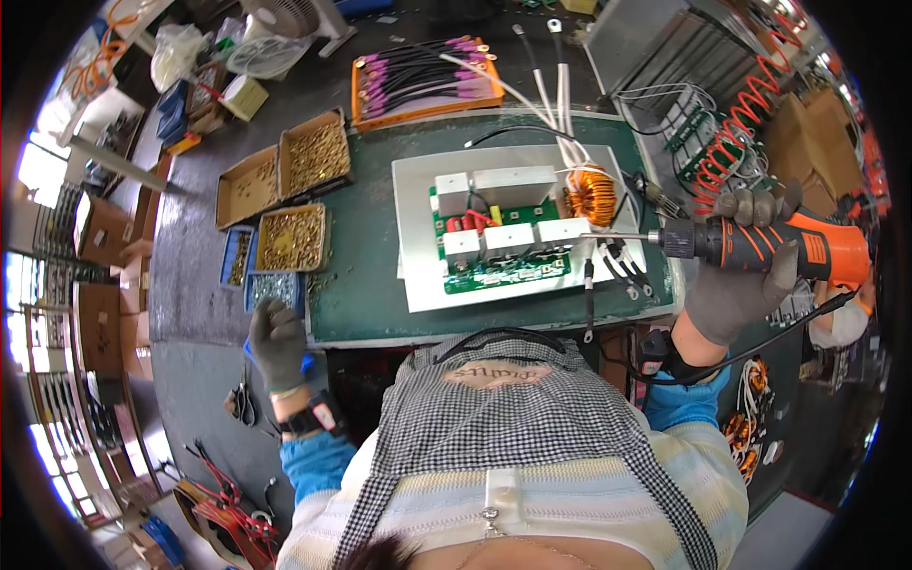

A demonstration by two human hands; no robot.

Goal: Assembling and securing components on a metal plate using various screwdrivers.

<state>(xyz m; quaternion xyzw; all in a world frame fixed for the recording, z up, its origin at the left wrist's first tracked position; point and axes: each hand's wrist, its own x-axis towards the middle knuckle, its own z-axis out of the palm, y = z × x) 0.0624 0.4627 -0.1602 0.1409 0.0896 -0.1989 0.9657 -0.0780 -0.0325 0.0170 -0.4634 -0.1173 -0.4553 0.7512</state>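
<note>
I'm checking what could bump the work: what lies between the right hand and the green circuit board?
In the head view, the black chuck and thin metal bit of the power tool lie between the right hand and the green circuit board.

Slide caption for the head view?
Gloved right hand holding a power driver, its bit toward a green circuit board.
</note>
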